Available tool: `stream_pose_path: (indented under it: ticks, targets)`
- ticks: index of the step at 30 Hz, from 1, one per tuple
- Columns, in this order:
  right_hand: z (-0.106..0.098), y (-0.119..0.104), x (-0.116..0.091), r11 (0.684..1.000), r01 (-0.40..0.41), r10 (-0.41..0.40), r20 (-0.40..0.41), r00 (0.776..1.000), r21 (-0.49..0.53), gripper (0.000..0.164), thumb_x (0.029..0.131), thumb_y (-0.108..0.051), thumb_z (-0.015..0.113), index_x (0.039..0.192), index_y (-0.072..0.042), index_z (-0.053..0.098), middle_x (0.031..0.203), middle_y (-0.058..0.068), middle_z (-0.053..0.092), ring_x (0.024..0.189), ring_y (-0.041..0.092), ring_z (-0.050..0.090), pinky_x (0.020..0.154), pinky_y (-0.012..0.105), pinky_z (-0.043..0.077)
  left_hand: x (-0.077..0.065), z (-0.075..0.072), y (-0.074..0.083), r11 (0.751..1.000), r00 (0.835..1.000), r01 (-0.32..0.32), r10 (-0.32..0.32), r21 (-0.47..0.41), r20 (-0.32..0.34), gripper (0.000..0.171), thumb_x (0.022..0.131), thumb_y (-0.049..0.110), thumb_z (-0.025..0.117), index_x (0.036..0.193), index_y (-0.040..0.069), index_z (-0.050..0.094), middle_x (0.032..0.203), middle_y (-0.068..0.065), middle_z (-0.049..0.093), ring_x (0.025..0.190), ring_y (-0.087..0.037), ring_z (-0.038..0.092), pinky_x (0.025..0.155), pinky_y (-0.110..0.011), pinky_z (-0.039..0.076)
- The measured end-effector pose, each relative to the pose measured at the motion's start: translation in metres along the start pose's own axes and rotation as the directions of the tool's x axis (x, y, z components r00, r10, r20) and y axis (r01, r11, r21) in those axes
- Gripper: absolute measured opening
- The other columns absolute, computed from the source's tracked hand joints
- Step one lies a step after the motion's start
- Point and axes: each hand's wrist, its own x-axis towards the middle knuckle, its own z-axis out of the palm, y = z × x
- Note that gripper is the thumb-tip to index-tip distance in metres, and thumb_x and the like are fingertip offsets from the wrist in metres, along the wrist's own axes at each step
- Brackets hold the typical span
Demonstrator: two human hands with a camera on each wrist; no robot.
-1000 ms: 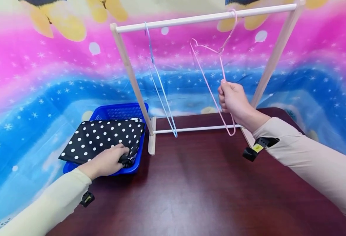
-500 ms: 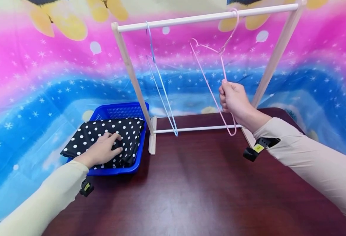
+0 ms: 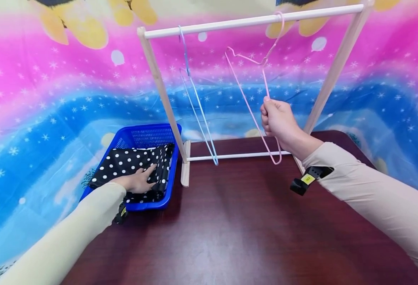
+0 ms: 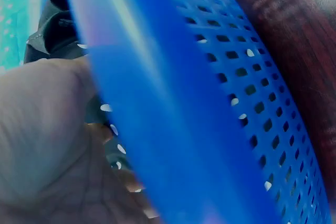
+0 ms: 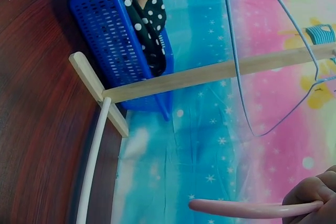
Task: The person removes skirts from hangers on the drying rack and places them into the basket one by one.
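Observation:
A black cloth with white polka dots (image 3: 123, 160) lies folded in the blue plastic basket (image 3: 172, 174) at the left. My left hand (image 3: 139, 182) rests on it, fingers spread; in the left wrist view the basket's rim hides most of those fingers. My right hand (image 3: 278, 116) grips one side of a pink hanger (image 3: 246, 95), whose hook sits over the rack's top bar. Part of that hanger and the curled fingers also show at the bottom of the right wrist view. A light blue hanger (image 3: 196, 97) hangs on the bar further left, touched by neither hand.
A wooden rack (image 3: 162, 93) with a white top bar (image 3: 212, 25) and lower bar (image 3: 234, 155) stands on the dark brown table (image 3: 209, 221). The basket sits close to the rack's left foot (image 3: 185, 174). Behind hangs a colourful patterned backdrop (image 3: 80, 87).
The cloth's left part, spread out over the basket's rim, now lies further inside it. My left hand has shifted over the cloth and to the right. The right hand has barely moved.

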Motion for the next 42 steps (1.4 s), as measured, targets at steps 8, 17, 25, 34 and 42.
stream_pose_path:
  ticks: [8,17,25,34,42]
  targets:
    - [0.007,0.0,0.003,1.0,-0.006,0.006,0.001,1.0,-0.016,0.047,0.11,-0.042,0.03,0.074,-0.013,0.042,0.052,-0.008,0.032,0.043,0.006,0.027,0.043,0.023,0.021,0.008,-0.001,-0.001,1.0,0.997,0.007,-0.007,0.002,0.076,0.076,0.105,0.032,0.042,0.162,0.01,-0.002,0.16,-0.039,0.011,0.141,-0.053,0.036,0.109,-0.059,0.041]
    - [0.014,0.001,0.004,1.0,-0.021,0.021,0.01,1.0,0.006,0.046,0.11,-0.041,0.031,0.076,-0.012,0.043,0.053,-0.008,0.032,0.044,0.007,0.027,0.043,0.023,0.021,0.01,0.0,0.001,1.0,0.998,0.003,-0.004,0.016,0.063,0.076,0.105,0.034,0.043,0.162,0.007,0.001,0.159,-0.041,0.013,0.148,-0.057,0.022,0.118,-0.065,0.029]
    - [0.022,0.001,0.004,1.0,-0.025,0.025,0.023,0.999,0.013,0.047,0.11,-0.04,0.031,0.075,-0.011,0.042,0.051,-0.007,0.031,0.043,0.007,0.027,0.042,0.022,0.022,0.008,0.0,-0.001,0.999,0.999,0.007,-0.008,0.047,0.039,0.074,0.105,0.037,0.041,0.162,0.007,0.006,0.161,-0.038,0.017,0.148,-0.053,0.026,0.116,-0.063,0.033]
    - [0.028,0.001,0.004,0.999,-0.029,0.028,0.032,0.999,0.029,0.045,0.11,-0.04,0.031,0.077,-0.011,0.042,0.053,-0.008,0.032,0.042,0.006,0.027,0.041,0.021,0.021,0.01,0.001,-0.004,0.998,1.0,-0.009,0.009,0.055,0.009,0.073,0.105,0.036,0.043,0.161,0.004,0.011,0.157,-0.039,0.024,0.146,-0.051,0.031,0.118,-0.062,0.031]
    - [0.032,-0.001,0.003,0.999,-0.038,0.038,0.024,0.999,0.017,0.045,0.11,-0.039,0.031,0.077,-0.011,0.042,0.052,-0.007,0.033,0.042,0.007,0.028,0.042,0.021,0.023,0.004,-0.004,-0.002,0.997,0.998,-0.054,0.054,0.061,0.011,0.072,0.105,0.034,0.045,0.159,-0.001,0.015,0.128,-0.027,0.061,0.13,-0.041,0.053,0.114,-0.057,0.039]
